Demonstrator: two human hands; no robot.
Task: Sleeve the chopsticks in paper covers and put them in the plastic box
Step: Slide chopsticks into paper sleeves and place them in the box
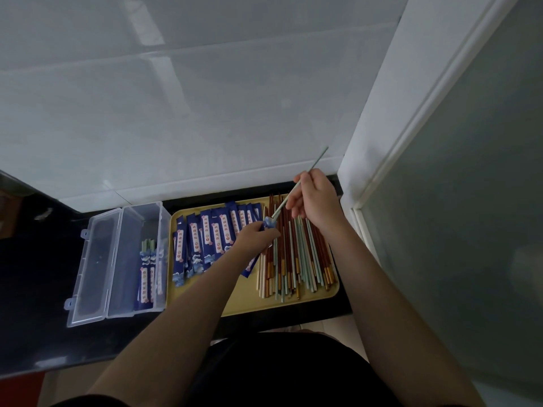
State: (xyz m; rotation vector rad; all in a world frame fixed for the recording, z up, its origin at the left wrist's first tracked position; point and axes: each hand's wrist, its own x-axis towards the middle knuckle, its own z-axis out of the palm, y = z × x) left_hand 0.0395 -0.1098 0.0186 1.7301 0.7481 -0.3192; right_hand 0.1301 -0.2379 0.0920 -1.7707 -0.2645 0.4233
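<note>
My right hand [316, 198] grips pale green chopsticks [312, 167] that slant up to the right, with their lower tips at the mouth of a blue paper cover [268, 223]. My left hand [255, 236] pinches that cover at its open end. Under both hands lies a yellow tray [249, 304]. Several blue covers [205, 239] are spread over its left half, and a pile of brown, green and cream chopsticks [293, 259] fills its right half. Left of the tray stands an open clear plastic box [129, 259] holding a few sleeved chopsticks [147, 277].
The tray and box sit on a black counter [38, 289] against a white tiled wall [176, 113]. A white door frame with frosted glass [440, 171] rises close on the right. The box's lid [91, 271] lies flat to its left.
</note>
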